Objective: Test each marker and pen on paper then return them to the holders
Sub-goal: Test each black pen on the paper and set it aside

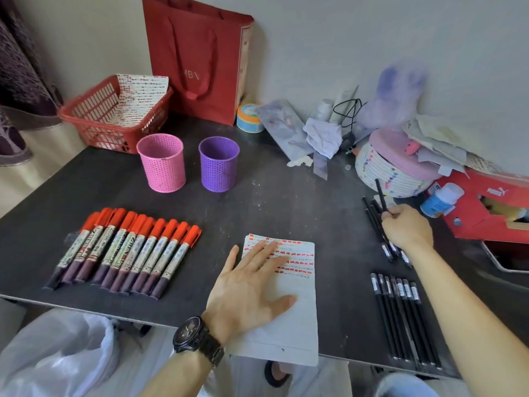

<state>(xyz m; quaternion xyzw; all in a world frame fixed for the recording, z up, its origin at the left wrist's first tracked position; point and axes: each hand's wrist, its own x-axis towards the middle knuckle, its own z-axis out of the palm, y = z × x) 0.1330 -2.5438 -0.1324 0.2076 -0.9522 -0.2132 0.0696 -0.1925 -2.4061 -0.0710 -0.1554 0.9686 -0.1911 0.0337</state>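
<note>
— Left hand (252, 285)?
— Flat on the paper (294, 316), fingers straight and spread, pressing the sheet down near the front edge of the dark table (272, 202). Black wristwatch (197, 336) on that wrist.

— And the paper itself?
— White, lying between the two groups of writing tools, front edge hanging just over the table's lip. Rows of small red test marks across its top half; lower half bare.

— Right hand (406, 227)?
— Out to the right, fingers curled round one black pen (381, 196), gripping its lower part, pen tilted up and away. Just beside and partly under the hand, a loose bunch of more black pens (375, 216) lying on the table.

— Any other pens?
— Nearer the front right edge, a tidy row of black pens (403, 313), side by side, well apart from the paper.

— Markers?
— On the left, a row of red-capped markers (128, 250), laid parallel and touching, caps pointing away, dark ends toward the viewer.

— Holders?
— Two perforated cups standing upright behind the markers: pink holder (161, 164) on the left, purple holder (219, 163) just beside it on the right. Nothing showing above either rim.

— Behind those?
— Red plastic basket (94, 121) at the back left, red paper bag (197, 58) leaning on the wall, clutter of papers and boxes at the back right.
</note>
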